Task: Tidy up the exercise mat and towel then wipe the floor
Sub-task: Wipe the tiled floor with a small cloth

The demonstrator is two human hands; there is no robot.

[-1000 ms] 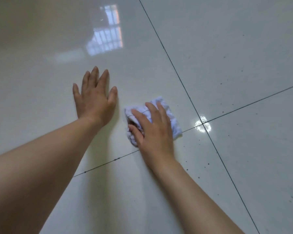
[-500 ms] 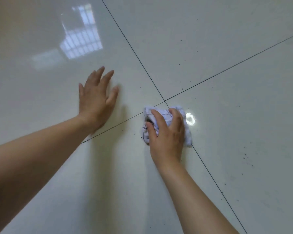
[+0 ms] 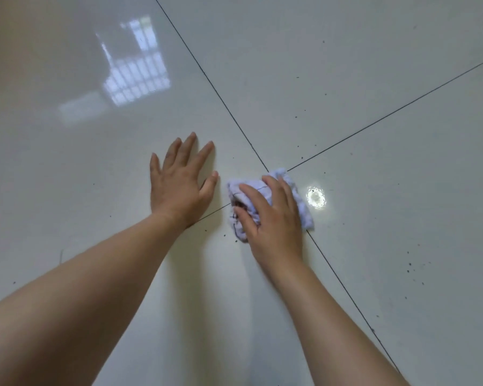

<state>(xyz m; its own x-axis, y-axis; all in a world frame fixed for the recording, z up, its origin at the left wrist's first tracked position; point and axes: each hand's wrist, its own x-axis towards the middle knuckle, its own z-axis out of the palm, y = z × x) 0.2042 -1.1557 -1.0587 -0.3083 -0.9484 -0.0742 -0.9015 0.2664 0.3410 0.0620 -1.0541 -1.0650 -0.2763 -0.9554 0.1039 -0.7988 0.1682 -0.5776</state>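
Standing next to this person crouched on the floor, and I'd say it's the wiping part of the job, since there's no mat anywhere in sight. The left hand is planted flat on the tile with its fingers spread wide and holding nothing. It looks like a prop to take their weight while they lean forward.

The right hand is on top of the cloth, with the fingers laid fairly straight across it and pushing down and the thumb up against its left edge. That makes sense, since a flat palm puts pressure over the whole wad instead of one corner.

The cloth itself is a small bunched-up pale bluish-white rag with a thin dark line pattern, a bit grubby on the thumb side. It's sitting right where the grout lines cross, just beside the left hand.

The tiles are glossy, with a window reflection and a bright glare spot just right of the cloth. There are plenty of dark specks off to the right, so I reckon there's more to do.
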